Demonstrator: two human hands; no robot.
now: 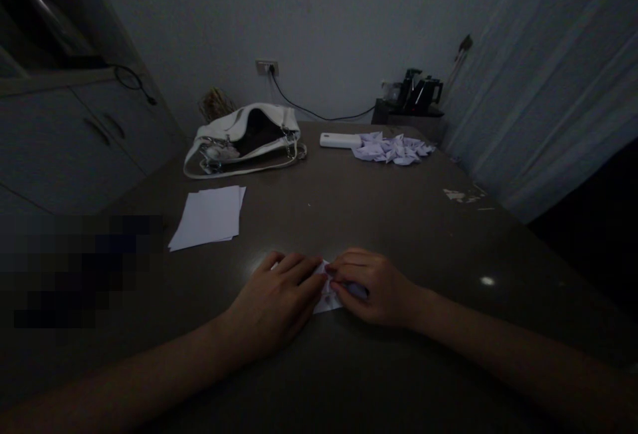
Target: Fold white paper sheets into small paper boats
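Note:
A small piece of white paper (329,300) lies on the dark table (349,221) near its front edge, mostly covered by both hands. My left hand (279,301) rests flat on its left part, fingers pointing right. My right hand (371,286) presses down on its right part, fingertips meeting those of the left over the paper. Only a small folded corner of the sheet shows between and below the fingers.
A stack of white sheets (209,217) lies left of centre. Behind it sits an open white handbag (244,138). A pile of folded paper pieces (391,148) and a white phone-like slab (339,140) lie at the back. A kettle (416,94) stands by the curtain (548,88).

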